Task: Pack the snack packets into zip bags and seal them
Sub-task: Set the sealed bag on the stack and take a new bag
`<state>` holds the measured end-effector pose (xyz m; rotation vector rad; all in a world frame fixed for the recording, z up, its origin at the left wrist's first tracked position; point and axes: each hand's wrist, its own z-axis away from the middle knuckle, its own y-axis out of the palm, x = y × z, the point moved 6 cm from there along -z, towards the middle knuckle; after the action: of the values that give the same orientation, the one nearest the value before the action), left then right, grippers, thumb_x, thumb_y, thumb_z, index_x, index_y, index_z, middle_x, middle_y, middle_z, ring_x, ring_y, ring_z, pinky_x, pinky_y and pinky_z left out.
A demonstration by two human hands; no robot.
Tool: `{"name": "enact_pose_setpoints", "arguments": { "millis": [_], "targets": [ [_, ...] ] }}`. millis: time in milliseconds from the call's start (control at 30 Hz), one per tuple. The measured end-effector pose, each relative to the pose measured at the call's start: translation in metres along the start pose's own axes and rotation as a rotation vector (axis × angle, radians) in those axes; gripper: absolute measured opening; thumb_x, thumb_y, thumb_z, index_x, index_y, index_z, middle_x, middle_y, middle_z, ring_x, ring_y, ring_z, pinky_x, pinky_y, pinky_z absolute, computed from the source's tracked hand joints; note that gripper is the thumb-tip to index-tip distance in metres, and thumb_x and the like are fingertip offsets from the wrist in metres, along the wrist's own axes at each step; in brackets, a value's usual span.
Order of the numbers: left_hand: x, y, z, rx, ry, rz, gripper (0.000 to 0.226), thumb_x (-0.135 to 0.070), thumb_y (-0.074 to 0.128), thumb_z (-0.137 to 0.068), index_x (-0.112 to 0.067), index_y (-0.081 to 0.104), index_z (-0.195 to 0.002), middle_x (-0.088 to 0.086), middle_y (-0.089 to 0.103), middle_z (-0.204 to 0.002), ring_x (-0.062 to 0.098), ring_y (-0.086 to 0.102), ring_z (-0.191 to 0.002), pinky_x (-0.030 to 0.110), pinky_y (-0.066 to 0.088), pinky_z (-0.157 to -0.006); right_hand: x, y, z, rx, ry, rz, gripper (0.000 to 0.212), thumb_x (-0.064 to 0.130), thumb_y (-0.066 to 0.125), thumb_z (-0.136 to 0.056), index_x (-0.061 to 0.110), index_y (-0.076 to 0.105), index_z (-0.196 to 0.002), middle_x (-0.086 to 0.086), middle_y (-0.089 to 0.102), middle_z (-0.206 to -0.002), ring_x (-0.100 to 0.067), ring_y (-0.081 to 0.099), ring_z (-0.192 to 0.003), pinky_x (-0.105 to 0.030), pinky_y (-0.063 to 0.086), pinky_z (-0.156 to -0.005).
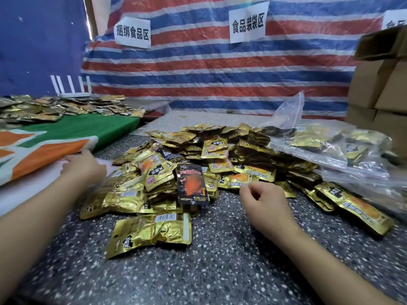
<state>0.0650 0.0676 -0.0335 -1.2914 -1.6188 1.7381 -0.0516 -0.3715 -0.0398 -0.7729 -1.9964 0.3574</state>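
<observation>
The speckled desk (220, 271) carries one big heap of gold snack packets (211, 159), too many to count, and one black packet (192, 183) stands out at the front of the heap. At the right, filled zip bags (343, 155) lie piled one upon another; I cannot tell their number. Two cardboard boxes (378, 84) stand behind them. Two paper signs (246, 23) hang whole on the striped tarp (209, 73). Both forearms reach forward over the desk. The left hand (82, 167) reaches to the left edge of the heap beside a green and orange cloth (66, 137); I cannot tell its grip. The right hand (262, 201) has curled fingers, and I cannot tell whether it pinches anything.
</observation>
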Motion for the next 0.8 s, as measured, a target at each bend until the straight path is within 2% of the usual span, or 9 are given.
{"name": "enact_pose_setpoints", "arguments": {
  "millis": [100,267,333,400,467,600,667,733,800],
  "targets": [
    [0.004,0.007,0.004,-0.004,0.032,-0.023,0.049,-0.023,0.054,-0.097,0.008,0.041,-0.134,0.033,0.053,-0.13,0.046,0.054,-0.115,0.043,0.046,-0.095,0.0,-0.001,0.001,0.001,0.004,0.009,0.049,0.024,0.057,-0.096,0.019,0.036,-0.052,0.013,0.043,-0.046,-0.007,0.038,-0.045,-0.018,0.033,-0.047],
    [-0.001,0.003,0.012,-0.002,0.097,-0.155,0.046,-0.021,0.044,-0.103,0.006,0.037,-0.141,0.024,0.055,-0.134,0.034,0.057,-0.117,0.035,0.046,-0.082,-0.002,0.001,0.001,0.02,0.018,0.022,0.048,0.026,0.057,-0.096,0.017,0.038,-0.053,0.009,0.037,-0.045,-0.007,0.037,-0.045,-0.017,0.033,-0.047],
    [-0.002,0.002,0.012,-0.015,0.111,-0.137,0.043,-0.025,0.047,-0.103,0.005,0.047,-0.133,0.023,0.062,-0.12,0.033,0.059,-0.106,0.035,0.047,-0.08,-0.001,0.001,0.001,0.025,0.023,0.027,0.048,0.027,0.056,-0.096,0.017,0.039,-0.053,0.008,0.037,-0.047,-0.007,0.037,-0.044,-0.017,0.033,-0.046],
    [-0.002,0.003,0.013,0.002,0.111,-0.152,0.04,-0.032,0.047,-0.103,-0.003,0.056,-0.129,0.021,0.064,-0.115,0.031,0.058,-0.103,0.034,0.048,-0.082,-0.001,0.001,0.001,0.029,0.023,0.033,0.048,0.027,0.057,-0.096,0.017,0.038,-0.053,0.008,0.036,-0.047,-0.007,0.036,-0.044,-0.018,0.032,-0.046],
    [-0.002,0.002,0.014,0.014,0.104,-0.16,0.042,-0.033,0.044,-0.104,-0.003,0.057,-0.131,0.022,0.062,-0.123,0.031,0.057,-0.112,0.033,0.046,-0.087,0.0,0.002,0.001,0.04,0.024,0.048,0.049,0.027,0.056,-0.097,0.017,0.037,-0.053,0.008,0.036,-0.048,-0.008,0.036,-0.045,-0.02,0.031,-0.046],
    [0.003,-0.004,0.014,-0.043,0.076,-0.037,0.037,-0.013,0.038,-0.104,0.004,0.056,-0.131,0.025,0.057,-0.133,0.037,0.055,-0.12,0.035,0.044,-0.09,0.0,0.002,0.002,0.057,0.039,0.07,0.049,0.028,0.057,-0.096,0.018,0.036,-0.052,0.009,0.035,-0.047,-0.008,0.036,-0.046,-0.022,0.022,-0.044],
    [0.0,-0.014,0.017,-0.136,0.088,0.061,0.036,-0.005,0.035,-0.101,0.004,0.056,-0.13,0.027,0.06,-0.128,0.039,0.059,-0.107,0.035,0.043,-0.076,0.001,0.003,0.003,0.061,0.044,0.084,0.05,0.028,0.056,-0.096,0.019,0.036,-0.052,0.008,0.035,-0.047,-0.007,0.035,-0.046,-0.024,0.02,-0.045],
    [-0.01,-0.028,0.027,-0.263,0.124,0.254,0.039,0.0,0.035,-0.097,0.002,0.058,-0.128,0.029,0.063,-0.121,0.037,0.059,-0.081,0.032,0.039,-0.061,0.002,0.003,0.002,0.063,0.044,0.09,0.05,0.028,0.056,-0.096,0.018,0.036,-0.052,0.008,0.036,-0.047,-0.007,0.035,-0.046,-0.024,0.02,-0.045],
    [-0.033,-0.043,0.044,-0.36,0.189,0.414,0.033,-0.003,0.035,-0.097,0.001,0.059,-0.119,0.028,0.063,-0.117,0.036,0.056,-0.082,0.034,0.037,-0.065,0.003,0.003,0.002,0.065,0.045,0.096,0.049,0.029,0.056,-0.097,0.018,0.037,-0.053,0.007,0.037,-0.049,-0.007,0.037,-0.047,-0.023,0.022,-0.044]
  ]
}}
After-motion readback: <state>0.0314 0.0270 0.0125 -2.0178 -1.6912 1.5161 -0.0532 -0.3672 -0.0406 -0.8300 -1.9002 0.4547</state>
